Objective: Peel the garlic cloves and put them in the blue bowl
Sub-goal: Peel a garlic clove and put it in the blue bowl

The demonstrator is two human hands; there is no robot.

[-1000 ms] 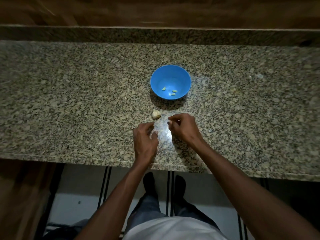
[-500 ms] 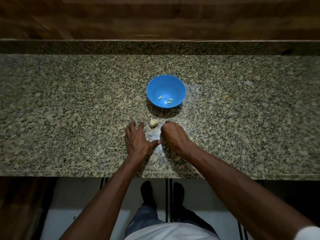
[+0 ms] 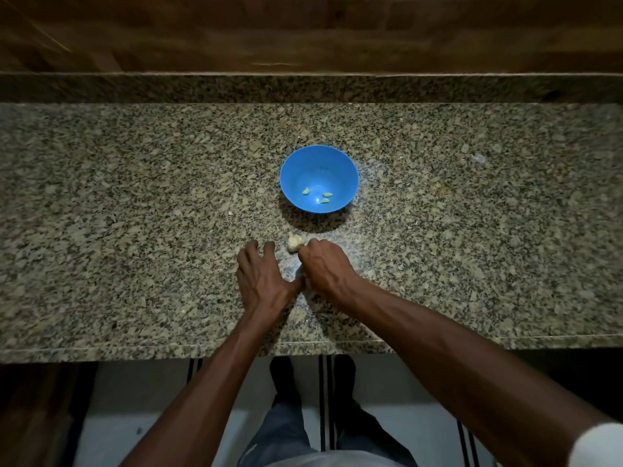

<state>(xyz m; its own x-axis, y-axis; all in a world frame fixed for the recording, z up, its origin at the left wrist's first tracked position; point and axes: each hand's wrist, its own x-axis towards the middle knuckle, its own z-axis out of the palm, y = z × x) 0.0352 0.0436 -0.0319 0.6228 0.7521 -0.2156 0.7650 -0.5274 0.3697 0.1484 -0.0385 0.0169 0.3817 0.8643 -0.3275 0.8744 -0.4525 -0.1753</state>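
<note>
The right hand (image 3: pixel 322 264) is curled, its grip at the fingertips touching the garlic head (image 3: pixel 294 243); whether the fingers actually pinch it cannot be told, since the knuckles hide them. The left hand (image 3: pixel 261 278) lies flat on the granite bench (image 3: pixel 135 230) with fingers spread and relaxed, holding nothing, its thumb reaching toward the right hand. The garlic head sits on the bench between the hands and the blue bowl (image 3: pixel 319 156), just in front of the bowl. Inside the bowl lie 3 peeled cloves (image 3: pixel 325 197) near the bottom.
</note>
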